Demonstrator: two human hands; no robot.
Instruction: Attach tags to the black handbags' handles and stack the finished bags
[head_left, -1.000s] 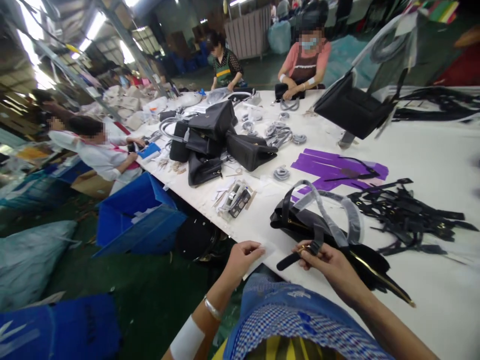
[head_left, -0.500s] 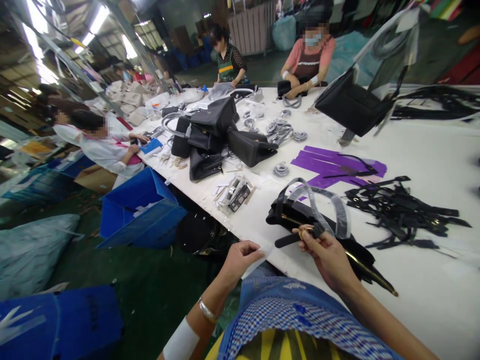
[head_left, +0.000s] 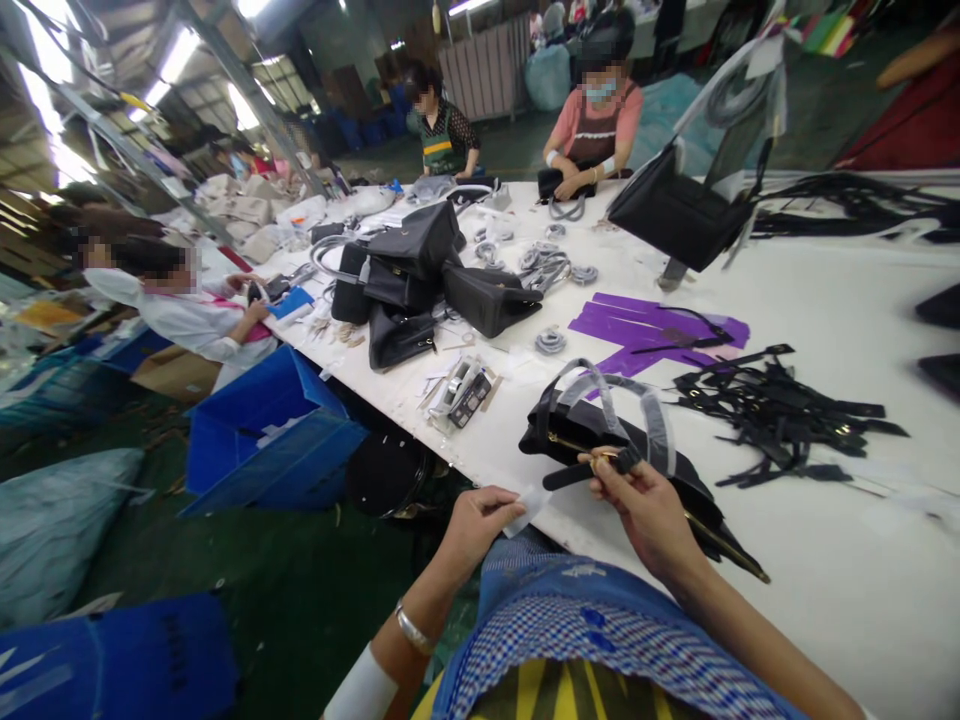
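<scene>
Between the thumb and fingers of my left hand [head_left: 486,518] is a small piece of thin whitish film [head_left: 529,508], at the table's front edge. My right hand [head_left: 643,505] pinches a short black strap [head_left: 566,477] with gold-coloured metal on it; the strap's rounded end points left. Beneath and behind that hand lies a black handbag [head_left: 701,500] on its side, with a gold zipper and handles [head_left: 660,425] wrapped in clear plastic. My right hand covers part of the bag.
A heap of black straps [head_left: 780,415] lies right of the bag, near purple strips [head_left: 622,325]. Further left are a tape dispenser [head_left: 461,393] and piled black bags [head_left: 420,250]. Another black bag [head_left: 675,205] hangs at the back right. A blue bin [head_left: 277,430] stands left of the table.
The view has shifted slightly, so the table's contents appear a little further left. Both hands keep their grips; the film in my left hand shows more plainly.
</scene>
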